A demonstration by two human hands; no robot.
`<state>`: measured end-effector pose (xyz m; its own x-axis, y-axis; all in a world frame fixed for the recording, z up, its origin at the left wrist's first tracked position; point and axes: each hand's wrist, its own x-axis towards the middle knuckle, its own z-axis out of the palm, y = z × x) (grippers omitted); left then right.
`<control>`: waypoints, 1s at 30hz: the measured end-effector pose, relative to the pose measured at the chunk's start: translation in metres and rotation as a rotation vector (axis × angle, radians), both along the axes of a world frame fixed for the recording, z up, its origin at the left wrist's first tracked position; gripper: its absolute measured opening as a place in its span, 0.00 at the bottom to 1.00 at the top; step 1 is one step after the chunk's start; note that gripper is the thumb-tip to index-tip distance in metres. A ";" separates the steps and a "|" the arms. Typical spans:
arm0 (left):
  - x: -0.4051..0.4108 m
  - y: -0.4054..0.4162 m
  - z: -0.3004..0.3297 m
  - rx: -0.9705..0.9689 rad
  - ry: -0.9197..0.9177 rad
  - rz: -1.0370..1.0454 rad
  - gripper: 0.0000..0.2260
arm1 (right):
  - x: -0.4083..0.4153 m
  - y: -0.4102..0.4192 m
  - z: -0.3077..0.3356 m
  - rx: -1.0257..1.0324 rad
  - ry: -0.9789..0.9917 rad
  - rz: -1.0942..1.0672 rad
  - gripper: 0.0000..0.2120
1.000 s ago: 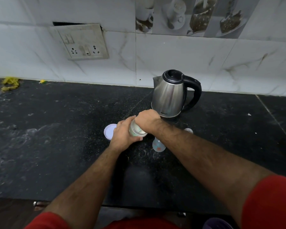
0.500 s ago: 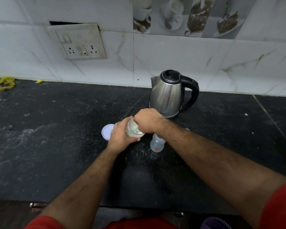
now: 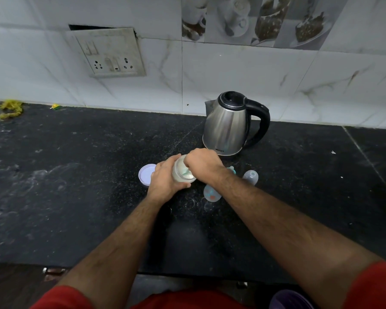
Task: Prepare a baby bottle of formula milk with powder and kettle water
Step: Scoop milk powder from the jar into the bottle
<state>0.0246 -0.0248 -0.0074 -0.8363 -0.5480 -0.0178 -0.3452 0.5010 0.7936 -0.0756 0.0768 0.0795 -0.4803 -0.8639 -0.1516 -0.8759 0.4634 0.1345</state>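
My left hand is wrapped around a clear powder jar that is tilted toward me on the black counter. My right hand covers the jar's mouth, its fingers pinched on a pale green scoop that dips into the white powder. The jar's lilac lid lies flat just left of my left hand. A clear baby bottle with orange marks stands right of the jar, partly under my right forearm. Behind the hands stands a steel kettle with a black handle and its lid shut.
A clear bottle cap and a teal teat ring lie right of my right wrist. A wall socket plate sits on the tiled wall. Yellow scraps lie at the counter's far left. The counter's front edge is near my body.
Both hands stay on the jar. My right hand has shifted slightly, so more of the jar's inside and the scoop show. The baby bottle is less covered by my forearm.
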 end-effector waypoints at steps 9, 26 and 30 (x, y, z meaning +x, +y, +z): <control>0.001 0.003 0.006 -0.035 -0.019 0.000 0.44 | 0.003 0.005 -0.002 0.107 0.063 0.085 0.08; 0.001 0.004 0.010 -0.051 -0.053 0.009 0.44 | -0.012 0.010 0.001 -0.154 -0.342 -0.102 0.08; 0.000 0.004 0.008 -0.027 -0.074 0.039 0.45 | -0.025 0.023 0.002 -0.381 -0.592 -0.288 0.08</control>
